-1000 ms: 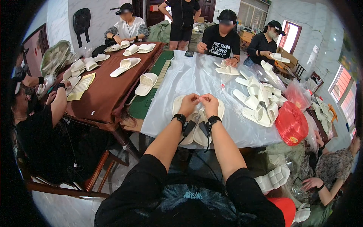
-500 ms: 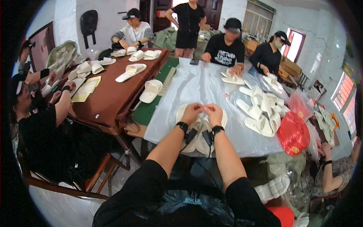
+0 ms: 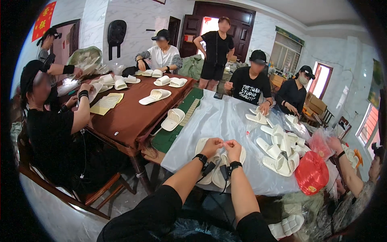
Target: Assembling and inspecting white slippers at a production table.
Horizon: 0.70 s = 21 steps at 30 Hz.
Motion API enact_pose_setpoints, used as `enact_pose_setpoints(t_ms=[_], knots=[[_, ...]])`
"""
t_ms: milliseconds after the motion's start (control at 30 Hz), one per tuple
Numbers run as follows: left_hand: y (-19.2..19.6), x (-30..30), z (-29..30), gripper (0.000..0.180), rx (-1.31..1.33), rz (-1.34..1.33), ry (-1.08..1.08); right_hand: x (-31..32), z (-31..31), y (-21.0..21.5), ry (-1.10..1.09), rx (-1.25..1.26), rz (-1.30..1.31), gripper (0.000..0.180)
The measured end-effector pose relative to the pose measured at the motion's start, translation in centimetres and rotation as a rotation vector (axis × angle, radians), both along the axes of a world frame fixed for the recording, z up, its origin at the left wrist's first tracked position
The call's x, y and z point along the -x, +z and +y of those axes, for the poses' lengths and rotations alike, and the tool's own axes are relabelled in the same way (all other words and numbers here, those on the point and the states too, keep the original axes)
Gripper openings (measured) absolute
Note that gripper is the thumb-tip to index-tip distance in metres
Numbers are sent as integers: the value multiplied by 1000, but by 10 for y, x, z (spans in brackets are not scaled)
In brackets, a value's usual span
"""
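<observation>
My left hand (image 3: 211, 147) and my right hand (image 3: 233, 149) meet fingertip to fingertip above the near edge of the plastic-covered table. Both are closed in a pinch. Whatever lies between the fingertips is too small to make out. Beneath my hands lies a pair of white slippers, a left slipper (image 3: 201, 144) and a right slipper (image 3: 219, 177), partly hidden by my hands and wrists. A dark band with a small black device and cable sits on each wrist.
White slippers (image 3: 278, 151) are heaped to the right, beside a red plastic bundle (image 3: 312, 173). A single slipper (image 3: 173, 119) lies on the green strip at left. The brown-covered table (image 3: 121, 125) holds more slippers and a yellow sheet (image 3: 106, 103). Several people work around both tables.
The view has tilted up, so everything sits lower in the picture. My hands stay pinched together over the slippers. At far right, a person's arm has risen toward the plastic bags.
</observation>
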<state>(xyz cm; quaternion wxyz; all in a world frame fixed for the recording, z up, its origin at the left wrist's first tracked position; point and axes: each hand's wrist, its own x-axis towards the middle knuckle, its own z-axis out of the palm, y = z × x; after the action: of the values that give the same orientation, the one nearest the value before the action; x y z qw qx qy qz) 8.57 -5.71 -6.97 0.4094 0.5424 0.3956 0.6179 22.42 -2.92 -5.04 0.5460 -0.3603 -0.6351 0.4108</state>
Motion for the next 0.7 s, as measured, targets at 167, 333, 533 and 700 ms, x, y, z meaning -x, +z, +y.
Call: enact_pose_setpoints(t_ms=[167,333,533,700], knots=[[1,0,-1,12,26,-38,-25,-2,-13,14,-41,15,2,8],[5,-2,0,14,-5,31,6,-2,0,4,23,-6,15,9],[6,5,5,15,25,49,32,2,2,8,-9,25,-7,9],[4,3,3,17,14,41,-8,0,-1,7,45,41,41,8]])
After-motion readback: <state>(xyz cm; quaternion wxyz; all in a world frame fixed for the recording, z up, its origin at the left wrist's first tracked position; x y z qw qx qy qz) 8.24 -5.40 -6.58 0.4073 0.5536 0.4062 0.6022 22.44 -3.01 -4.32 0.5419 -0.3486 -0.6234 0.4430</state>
